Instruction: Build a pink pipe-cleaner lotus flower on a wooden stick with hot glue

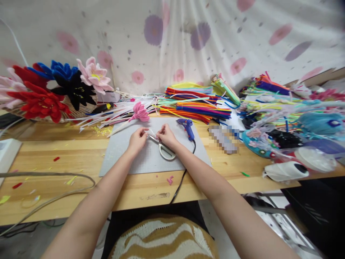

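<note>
Over the grey mat, my left hand is closed, thumb and fingers pinched together. My right hand is pinched too, a short way to its right. A thin pale strand or strip shows between the fingertips, too small to name. Scissors with white handles lie on the mat under and beside my right hand, blades pointing to my left fingers. Behind the hands rests a pink fuzzy flower on a pale stem. A blue glue gun lies right of my right hand.
Bundles of coloured pipe cleaners line the back of the wooden table. Fuzzy flowers stand at left. A white thread spool lies at right. The glue gun's black cord runs over the front edge. Pink scraps lie nearby.
</note>
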`<state>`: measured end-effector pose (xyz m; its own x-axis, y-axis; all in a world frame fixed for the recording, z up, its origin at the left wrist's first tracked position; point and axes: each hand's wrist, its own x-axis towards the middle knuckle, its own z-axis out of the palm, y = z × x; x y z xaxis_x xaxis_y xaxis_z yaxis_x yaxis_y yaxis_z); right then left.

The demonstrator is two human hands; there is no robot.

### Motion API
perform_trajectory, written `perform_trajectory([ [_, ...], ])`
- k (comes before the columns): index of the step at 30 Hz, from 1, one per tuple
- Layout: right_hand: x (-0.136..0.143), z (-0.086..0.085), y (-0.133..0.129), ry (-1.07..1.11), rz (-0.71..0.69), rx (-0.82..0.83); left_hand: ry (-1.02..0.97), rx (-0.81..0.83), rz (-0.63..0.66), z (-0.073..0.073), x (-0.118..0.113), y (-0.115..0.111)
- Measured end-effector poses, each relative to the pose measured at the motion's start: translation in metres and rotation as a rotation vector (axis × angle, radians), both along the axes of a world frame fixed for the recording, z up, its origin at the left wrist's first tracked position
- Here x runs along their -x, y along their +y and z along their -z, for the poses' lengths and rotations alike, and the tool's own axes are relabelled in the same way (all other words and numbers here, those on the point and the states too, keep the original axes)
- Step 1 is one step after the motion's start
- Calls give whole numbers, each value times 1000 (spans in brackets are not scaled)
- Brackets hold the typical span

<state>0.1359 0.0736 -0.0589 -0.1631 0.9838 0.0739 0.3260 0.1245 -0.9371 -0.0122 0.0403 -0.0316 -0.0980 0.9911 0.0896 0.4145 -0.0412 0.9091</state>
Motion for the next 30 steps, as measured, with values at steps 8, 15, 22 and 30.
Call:
perform_trajectory([
  [8, -14, -22, -24, -264, 16, -209, 477, 52, 187, -8, -18, 3],
  [15, -51, -46, -58, -821, -284, -261, 516, 57, 193, 2, -20, 10],
  [22, -33, -53, -62, -1082, -310, -215, 608, 60, 146, -1, -21, 4],
  [30, -43, -58, -53, -933, -270, -303, 587, 3, 49, -18, -21, -4],
])
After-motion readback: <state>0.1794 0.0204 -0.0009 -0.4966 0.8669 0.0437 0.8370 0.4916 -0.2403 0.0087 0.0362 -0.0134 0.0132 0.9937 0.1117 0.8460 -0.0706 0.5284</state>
